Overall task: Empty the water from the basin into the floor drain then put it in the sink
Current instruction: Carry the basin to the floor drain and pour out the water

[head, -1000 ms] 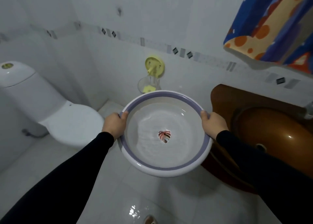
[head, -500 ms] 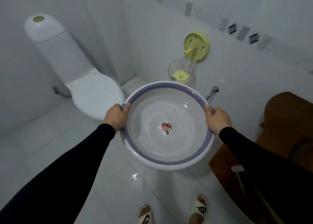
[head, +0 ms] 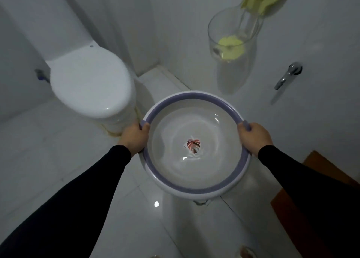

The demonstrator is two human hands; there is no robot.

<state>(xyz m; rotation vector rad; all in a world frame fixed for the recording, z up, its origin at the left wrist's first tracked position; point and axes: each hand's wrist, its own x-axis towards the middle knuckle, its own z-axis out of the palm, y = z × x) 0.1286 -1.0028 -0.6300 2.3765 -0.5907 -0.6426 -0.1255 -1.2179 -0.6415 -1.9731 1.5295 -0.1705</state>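
Note:
A round white basin (head: 196, 191) with a purple rim band hangs level above the white tiled floor, with rippling water and a red leaf print at its bottom. My left hand (head: 134, 138) grips the rim on the left. My right hand (head: 254, 138) grips the rim on the right. Part of a floor drain (head: 202, 202) peeks out under the basin's near edge. Of the brown sink unit (head: 319, 172) only a corner shows at the right; its bowl is out of frame.
A white toilet (head: 91, 82) with its lid down stands to the left, close to the basin. On the wall behind are a clear cup with a yellow holder (head: 231, 43) and a chrome tap (head: 287, 75). Glossy floor tiles (head: 58, 150) spread left and toward me.
The view has tilted down and the basin has come lower toward the floor. The sink has slid almost out of frame to the right. Both hands keep their grip.

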